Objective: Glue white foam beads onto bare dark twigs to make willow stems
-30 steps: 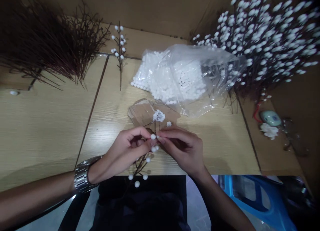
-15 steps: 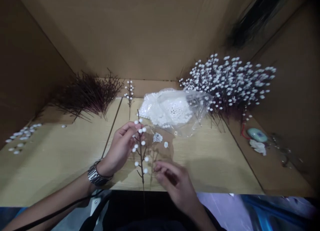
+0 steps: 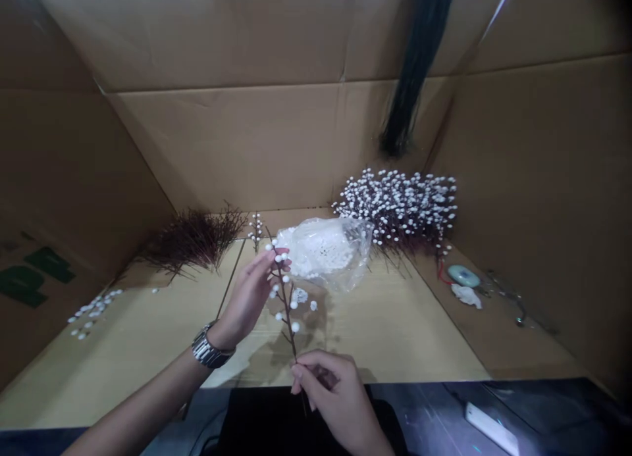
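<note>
The branch [image 3: 287, 304] is held aslant over the near part of the tabletop [image 3: 395, 337]. Its upper end is gripped by the fingers [image 3: 263, 264] of the left hand [image 3: 247, 301]; its lower stem [image 3: 294, 351] is pinched between the fingers of the right hand [image 3: 336, 383]. White berries [image 3: 295, 327] are borne above that grip. Beyond, a clear bag [image 3: 323, 245] is noted, with dark twigs [image 3: 197, 242] piled to the left and berried sprigs [image 3: 402, 206] massed to the right.
</note>
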Demonstrator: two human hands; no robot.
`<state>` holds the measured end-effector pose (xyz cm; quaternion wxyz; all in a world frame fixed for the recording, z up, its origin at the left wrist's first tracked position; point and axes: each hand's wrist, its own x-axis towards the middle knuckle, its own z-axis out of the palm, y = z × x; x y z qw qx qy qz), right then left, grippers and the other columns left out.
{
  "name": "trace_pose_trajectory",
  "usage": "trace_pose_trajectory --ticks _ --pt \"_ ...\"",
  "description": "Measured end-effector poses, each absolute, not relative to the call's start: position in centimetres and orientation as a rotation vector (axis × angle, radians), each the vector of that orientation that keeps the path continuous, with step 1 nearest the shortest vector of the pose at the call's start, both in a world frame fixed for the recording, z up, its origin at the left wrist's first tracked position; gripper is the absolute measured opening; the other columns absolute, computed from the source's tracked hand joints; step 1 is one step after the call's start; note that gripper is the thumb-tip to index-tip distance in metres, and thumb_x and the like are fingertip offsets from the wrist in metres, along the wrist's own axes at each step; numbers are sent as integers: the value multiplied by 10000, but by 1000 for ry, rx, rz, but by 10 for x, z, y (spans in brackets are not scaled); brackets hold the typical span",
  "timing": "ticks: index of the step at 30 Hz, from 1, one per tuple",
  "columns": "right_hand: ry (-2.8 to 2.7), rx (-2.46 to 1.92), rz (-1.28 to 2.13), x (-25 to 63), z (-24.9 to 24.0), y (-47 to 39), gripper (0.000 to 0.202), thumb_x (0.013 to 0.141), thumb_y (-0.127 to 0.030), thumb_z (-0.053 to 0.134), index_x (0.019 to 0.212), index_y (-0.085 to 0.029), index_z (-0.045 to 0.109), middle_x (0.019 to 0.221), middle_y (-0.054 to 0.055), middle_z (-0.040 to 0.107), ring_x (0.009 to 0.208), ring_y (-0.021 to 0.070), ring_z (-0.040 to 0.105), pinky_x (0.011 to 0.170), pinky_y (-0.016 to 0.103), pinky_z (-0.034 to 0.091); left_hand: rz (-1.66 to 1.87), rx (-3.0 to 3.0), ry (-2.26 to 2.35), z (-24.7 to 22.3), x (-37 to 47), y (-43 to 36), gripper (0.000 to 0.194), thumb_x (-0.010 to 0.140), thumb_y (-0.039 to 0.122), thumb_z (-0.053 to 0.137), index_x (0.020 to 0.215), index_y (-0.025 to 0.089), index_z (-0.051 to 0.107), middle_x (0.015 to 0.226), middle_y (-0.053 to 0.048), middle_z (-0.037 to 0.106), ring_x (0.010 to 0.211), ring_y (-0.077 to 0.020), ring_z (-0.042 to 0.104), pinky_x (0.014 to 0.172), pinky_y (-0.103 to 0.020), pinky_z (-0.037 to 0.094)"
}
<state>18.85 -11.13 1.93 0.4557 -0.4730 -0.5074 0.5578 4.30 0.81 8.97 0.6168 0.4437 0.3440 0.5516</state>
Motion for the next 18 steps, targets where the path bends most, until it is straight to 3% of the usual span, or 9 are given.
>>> trace_pose_trajectory --ticks 4,10,12,15,18 --pt "-1158 -1132 1381 193 18 -117 355 852 -495 684 755 -154 696 635 31 677 441 71 454 402 188 348 1176 1087 771 93 46 2 402 925 450 644 1223 187 702 1142 -111 683 1014 -226 612 753 -288 531" --pt "-1060 -1021 1339 207 15 -123 453 834 -590 684 784 -140 680 647 36 661 429 63 462 354 163 324 1209 1162 797 95 47 -5 467 967 521 538 1334 245 621 1287 -104 633 1066 -232 602 831 -334 535" --pt "-1038 -1002 1308 213 19 -125 463 823 -600 696 787 -138 681 648 33 654 427 60 463 356 162 338 1243 1203 816 92 43 -6 386 934 479 602 1225 235 676 1238 -95 639 1035 -233 606 814 -337 537" --pt "-994 -1008 1254 225 26 -127 487 798 -619 713 789 -133 686 651 33 648 429 61 461 351 164 354 1316 1266 859 85 34 -5 190 834 369 712 796 183 701 889 -43 638 851 -183 584 746 -268 501" --pt "-954 -1022 1204 239 32 -125 515 774 -643 723 782 -129 692 648 30 641 436 66 464 346 167 366 1334 1315 904 81 25 -6 268 796 338 709 615 179 590 670 -2 539 673 -150 501 635 -236 438"
